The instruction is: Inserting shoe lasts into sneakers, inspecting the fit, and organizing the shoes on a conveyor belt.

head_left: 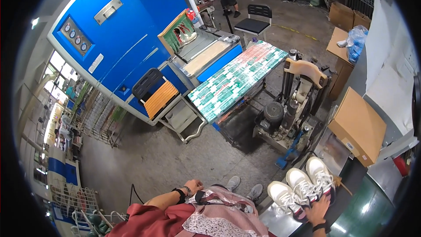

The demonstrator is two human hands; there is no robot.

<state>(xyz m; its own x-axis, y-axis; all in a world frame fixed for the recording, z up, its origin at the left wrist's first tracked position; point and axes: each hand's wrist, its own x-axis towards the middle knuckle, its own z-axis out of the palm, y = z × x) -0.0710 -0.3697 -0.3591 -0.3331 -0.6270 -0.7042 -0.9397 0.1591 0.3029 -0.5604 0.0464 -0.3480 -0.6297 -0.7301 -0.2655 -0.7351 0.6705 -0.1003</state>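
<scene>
White leather-look sneakers point(302, 188) — three in view, laces up and toes pointing away from the person — lay in a row on a grey metal bench point(280, 224) at the lower right. The right hand point(316, 210) lay flat against the near end of the row, fingers spread over the heel of one shoe, probably steadying it where it lay; whether the fingers actually gripped it I could not tell. The left hand point(193, 187), a dark band at its wrist, was drawn in against the person's striped apron point(228, 213), fingers loosely curled and holding nothing visible, well apart from the shoes.

Just beyond the bench stood a greasy press-like machine point(291, 109) with a tan moulded top, and beside it a cardboard box point(357, 125) sat tilted on a shelf. The floor was worn grey concrete. A big blue cabinet machine point(127, 35) with a conveyor filled the far side — a table point(237, 79) in green and white patterned sheet jutted from it. An empty black chair point(254, 22) stood farther back.
</scene>
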